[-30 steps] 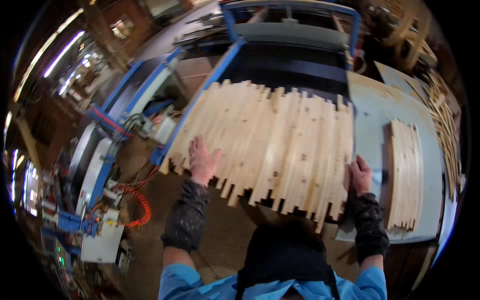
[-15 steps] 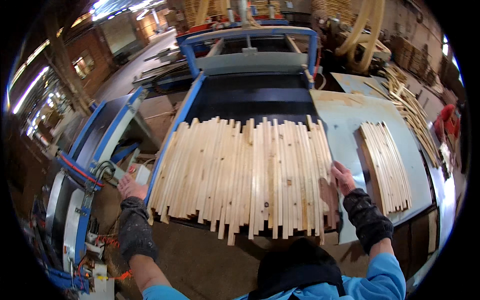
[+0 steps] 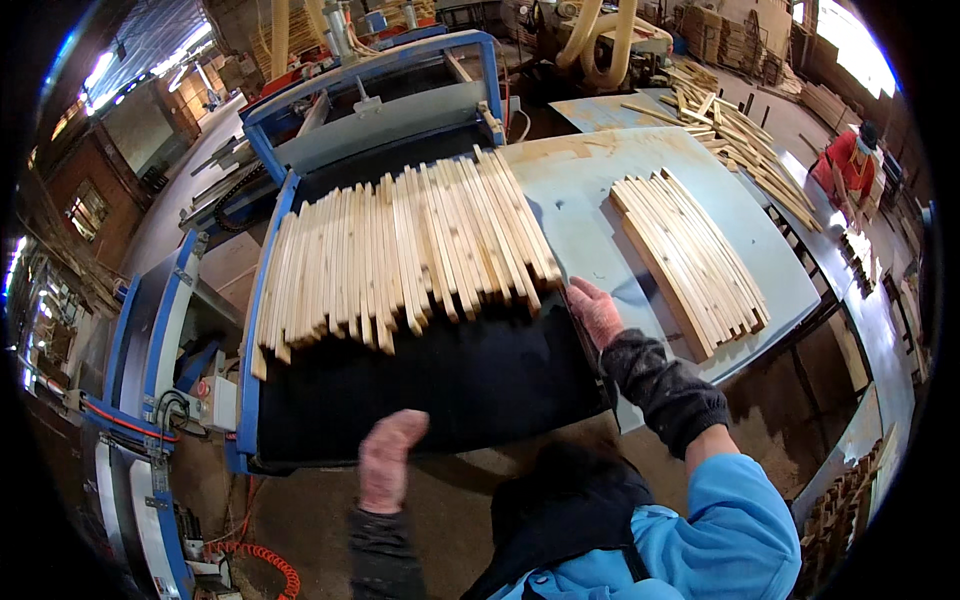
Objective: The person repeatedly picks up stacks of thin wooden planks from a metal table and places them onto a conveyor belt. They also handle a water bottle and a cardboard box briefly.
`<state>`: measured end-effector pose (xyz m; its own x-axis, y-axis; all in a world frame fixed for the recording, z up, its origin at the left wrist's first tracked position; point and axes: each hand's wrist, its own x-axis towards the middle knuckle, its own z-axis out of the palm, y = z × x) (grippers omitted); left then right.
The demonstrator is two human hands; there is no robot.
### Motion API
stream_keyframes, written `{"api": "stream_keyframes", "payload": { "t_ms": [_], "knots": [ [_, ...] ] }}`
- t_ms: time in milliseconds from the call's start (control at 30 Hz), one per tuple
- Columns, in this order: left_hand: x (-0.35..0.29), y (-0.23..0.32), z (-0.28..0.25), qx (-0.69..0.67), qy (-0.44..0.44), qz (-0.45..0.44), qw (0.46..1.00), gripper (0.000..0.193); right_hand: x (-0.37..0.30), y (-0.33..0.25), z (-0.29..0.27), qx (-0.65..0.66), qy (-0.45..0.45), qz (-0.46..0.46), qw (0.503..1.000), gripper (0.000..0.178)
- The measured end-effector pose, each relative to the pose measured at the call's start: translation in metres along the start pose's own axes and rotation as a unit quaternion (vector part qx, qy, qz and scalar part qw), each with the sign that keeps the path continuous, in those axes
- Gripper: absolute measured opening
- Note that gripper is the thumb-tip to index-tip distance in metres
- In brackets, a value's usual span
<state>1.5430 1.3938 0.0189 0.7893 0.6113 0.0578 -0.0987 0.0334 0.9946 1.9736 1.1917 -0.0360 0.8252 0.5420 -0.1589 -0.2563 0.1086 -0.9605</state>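
Note:
A row of pale wooden strips (image 3: 390, 250) lies side by side on a black belt (image 3: 430, 390), their near ends uneven. My right hand (image 3: 596, 310) is at the belt's right edge, just beyond the near end of the rightmost strips. Its fingers point toward them, loosely bent, with nothing seen in them. Blurred by motion, my left hand (image 3: 392, 455) hovers over the belt's near edge, away from the strips; its fingers are smeared. Dark sleeve covers reach both wrists. On the grey-blue side table (image 3: 560, 190) to the right lies a smaller bundle of strips (image 3: 690, 265).
A blue machine frame (image 3: 370, 95) spans the belt's far end. To the left stand a blue-edged conveyor (image 3: 150, 340) and a control box (image 3: 217, 402). Loose wood (image 3: 740, 150) is piled beyond the side table. A person in red (image 3: 848, 170) works at the far right.
The strips have moved farther along the belt, baring its near part. My left hand has left the left rail and swung right over the near edge. My view has turned right.

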Motion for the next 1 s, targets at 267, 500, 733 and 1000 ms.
{"api": "stream_keyframes", "payload": {
  "t_ms": [267, 500, 733, 1000],
  "knots": [
    [-0.03, -0.059, 0.183, -0.411, -0.063, -0.172, 0.893, 0.057, -0.195, 0.018, 0.04, -0.212, -0.197, -0.064, 0.955, 0.047],
    [-0.038, -0.07, 0.221, -0.462, -0.163, -0.252, 0.835, 0.075, -0.22, 0.024, 0.01, -0.339, -0.112, -0.046, 0.933, 0.039],
    [-0.062, -0.036, 0.223, -0.459, -0.249, -0.236, 0.82, 0.111, -0.233, 0.02, -0.014, -0.235, -0.185, 0.103, 0.949, 0.037],
    [-0.108, -0.016, 0.31, -0.499, -0.078, -0.114, 0.856, 0.1, -0.23, -0.035, -0.056, -0.294, -0.332, -0.08, 0.893, 0.032]
  ]
}}
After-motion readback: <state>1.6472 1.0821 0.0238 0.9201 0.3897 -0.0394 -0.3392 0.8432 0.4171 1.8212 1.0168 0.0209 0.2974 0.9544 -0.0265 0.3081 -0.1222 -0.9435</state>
